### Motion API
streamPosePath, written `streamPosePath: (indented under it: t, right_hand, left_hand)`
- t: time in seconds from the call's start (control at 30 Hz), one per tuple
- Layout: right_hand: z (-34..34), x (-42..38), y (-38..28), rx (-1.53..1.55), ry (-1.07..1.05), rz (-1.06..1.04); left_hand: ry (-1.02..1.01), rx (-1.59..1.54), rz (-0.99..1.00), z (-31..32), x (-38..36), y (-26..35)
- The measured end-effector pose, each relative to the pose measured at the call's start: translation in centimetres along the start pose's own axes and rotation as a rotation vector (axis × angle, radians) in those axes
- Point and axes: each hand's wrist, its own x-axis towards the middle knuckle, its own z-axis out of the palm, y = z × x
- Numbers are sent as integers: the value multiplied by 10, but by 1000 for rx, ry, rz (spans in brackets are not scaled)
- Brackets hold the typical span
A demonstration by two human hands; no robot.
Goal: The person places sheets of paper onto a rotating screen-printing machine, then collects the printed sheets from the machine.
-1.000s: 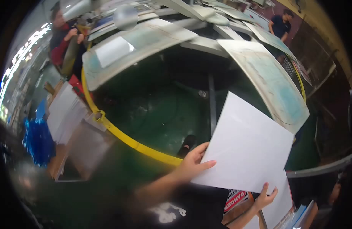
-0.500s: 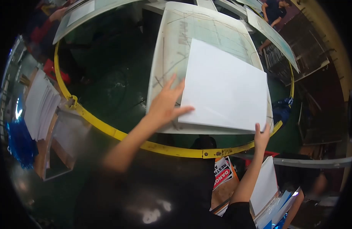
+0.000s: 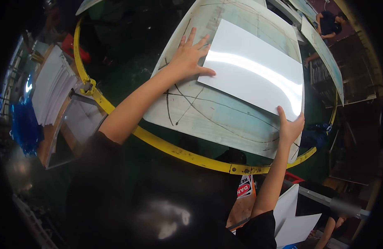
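A glossy white sheet [image 3: 249,72] lies over a pale, rounded-corner platen [image 3: 233,120] marked with dark scribbled lines. My left hand [image 3: 188,57] is at the sheet's left edge, fingers spread over the platen and thumb touching the sheet's near left corner. At the near right corner my right hand [image 3: 290,129] holds the sheet, its thumb by the near edge and its fingers around the right side. The undersides of those fingers are hidden. A bright band of reflected light curves across the sheet.
A yellow curved rail [image 3: 179,155] runs between my body and the platen. Stacked white sheets [image 3: 54,87] stand at left beside blue plastic [image 3: 25,124]. Another platen [image 3: 322,54] is at right, near a person [image 3: 329,25]. Another person's arm [image 3: 326,232] shows at lower right.
The sheet has shifted away from me across the platen, baring the platen's near part. Both hands have moved forward with it. My left fingers stay spread.
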Motion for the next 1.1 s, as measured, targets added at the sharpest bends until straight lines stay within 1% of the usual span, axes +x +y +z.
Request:
streamPosePath:
  t: [0.1,0.13,0.23,0.53,0.63,0.73,0.83,0.93,1.03,1.1]
  right_hand:
    - [2,-2,-3,-55,-19,-1]
    - [5,-3,-1,-49,-3,-14]
    - [5,-5,1,-22,-53,-15]
    - [15,-9,5,-126,29,-71]
    - [14,-6,4,-96,-12,-70]
    - [19,-5,11,-111,14,-91]
    - [19,-4,13,-92,-3,-93]
    - [20,-7,12,-137,40,-101]
    - [17,-6,10,-9,-108,8]
    - [22,-8,13,-56,-83,8]
  left_hand:
    - [3,19,-16,1,-4,-5]
    - [5,27,-17,3,-5,-6]
    - [11,42,-15,8,-9,-8]
    - [-13,81,-33,12,-9,-10]
    - [-4,79,-49,13,-12,-9]
    - [15,78,-57,17,-13,-9]
    - [15,93,-63,17,-14,-8]
    - [4,109,-70,17,-13,-7]
    - [45,128,-95,17,-13,-4]
    - [107,141,-134,17,-16,3]
